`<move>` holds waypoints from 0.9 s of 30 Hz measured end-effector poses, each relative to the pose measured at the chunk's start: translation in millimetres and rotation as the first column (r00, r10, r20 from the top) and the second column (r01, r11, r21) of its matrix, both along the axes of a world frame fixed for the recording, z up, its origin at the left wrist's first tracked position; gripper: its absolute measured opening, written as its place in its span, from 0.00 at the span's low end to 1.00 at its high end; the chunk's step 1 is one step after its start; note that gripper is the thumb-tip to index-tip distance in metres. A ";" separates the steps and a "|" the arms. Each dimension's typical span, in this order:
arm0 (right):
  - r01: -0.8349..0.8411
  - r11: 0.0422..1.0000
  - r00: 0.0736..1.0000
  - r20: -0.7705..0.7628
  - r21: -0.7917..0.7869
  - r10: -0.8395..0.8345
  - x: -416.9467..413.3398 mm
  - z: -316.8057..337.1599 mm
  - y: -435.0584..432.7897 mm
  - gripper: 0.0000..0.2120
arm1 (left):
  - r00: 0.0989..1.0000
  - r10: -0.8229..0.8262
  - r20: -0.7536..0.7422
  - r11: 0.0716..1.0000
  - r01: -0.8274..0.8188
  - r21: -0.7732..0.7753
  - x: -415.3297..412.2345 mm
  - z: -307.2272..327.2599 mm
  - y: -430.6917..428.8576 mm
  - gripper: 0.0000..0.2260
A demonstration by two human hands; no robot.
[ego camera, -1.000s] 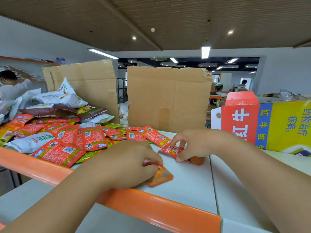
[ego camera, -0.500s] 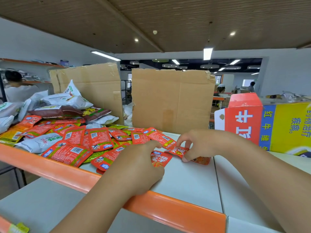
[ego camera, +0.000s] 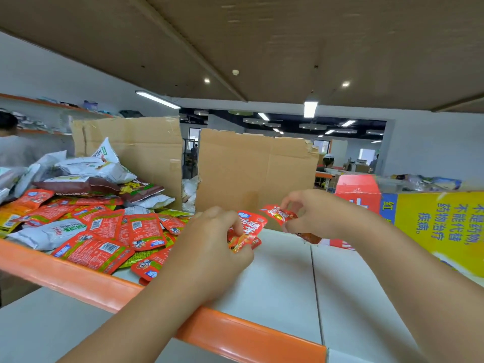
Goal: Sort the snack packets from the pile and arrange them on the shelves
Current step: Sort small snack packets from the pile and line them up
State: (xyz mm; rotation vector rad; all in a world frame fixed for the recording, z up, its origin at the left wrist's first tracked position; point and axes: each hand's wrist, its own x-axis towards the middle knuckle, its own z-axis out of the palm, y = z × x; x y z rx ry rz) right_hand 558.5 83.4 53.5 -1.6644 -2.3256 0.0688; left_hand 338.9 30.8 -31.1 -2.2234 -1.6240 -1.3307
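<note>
Red glossy film slips easily: my left grip [ego camera: 209, 250] clutches a few snack packets [ego camera: 247, 230] above the white shelf [ego camera: 282, 279], and my right grip [ego camera: 318, 214] pinches a single packet [ego camera: 279, 214] by its edge. A loose pinch could drop it into the pile [ego camera: 104, 231] at left.

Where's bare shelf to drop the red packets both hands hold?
Free: white shelf between left hand and yellow box, from orange rail back to cardboard sheet. Crowded: packet pile left of the left hand, up to the rail. The right hand and both red packets hang over the free patch's far end.
</note>
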 end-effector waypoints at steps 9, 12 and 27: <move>0.264 0.950 0.963 -0.001 0.169 -0.268 103.1 46.3 -80.9 0.16 | 0.961 -0.266 0.071 0.961 0.258 0.099 104.5 58.2 8.7 0.08; 0.372 0.909 0.924 0.013 0.185 -0.381 142.9 57.5 -115.8 0.17 | 0.933 -0.359 0.040 0.932 0.355 0.078 148.3 70.1 2.5 0.09; 0.569 0.805 0.820 -0.045 0.170 -0.571 328.8 44.0 -206.4 0.14 | 0.867 -0.470 -0.165 0.866 0.489 0.107 345.5 92.1 -38.1 0.08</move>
